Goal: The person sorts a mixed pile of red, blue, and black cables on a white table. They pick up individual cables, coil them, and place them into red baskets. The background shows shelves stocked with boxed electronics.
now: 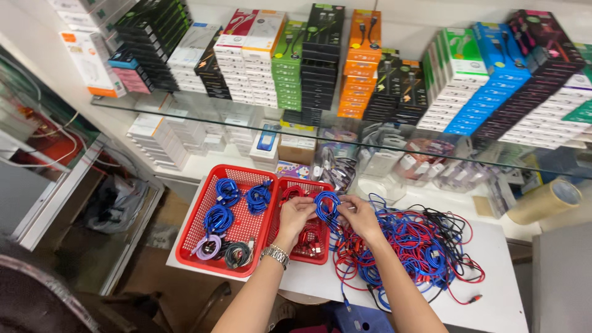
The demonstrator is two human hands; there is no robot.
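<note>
Left hand (295, 213) and right hand (359, 216), fingers pinching a coiled blue cable (326, 203) between them, above red baskets (213, 262) and a tangled cable heap (413, 246) on the white surface (493, 296).

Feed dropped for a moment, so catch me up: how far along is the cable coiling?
Done: several coiled cables lie in the left basket, and red ones in the right basket. In hand: left hand and right hand hold a blue coil. Left: a big tangled pile.

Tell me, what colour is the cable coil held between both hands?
The cable coil is blue, seen in the head view.
</note>
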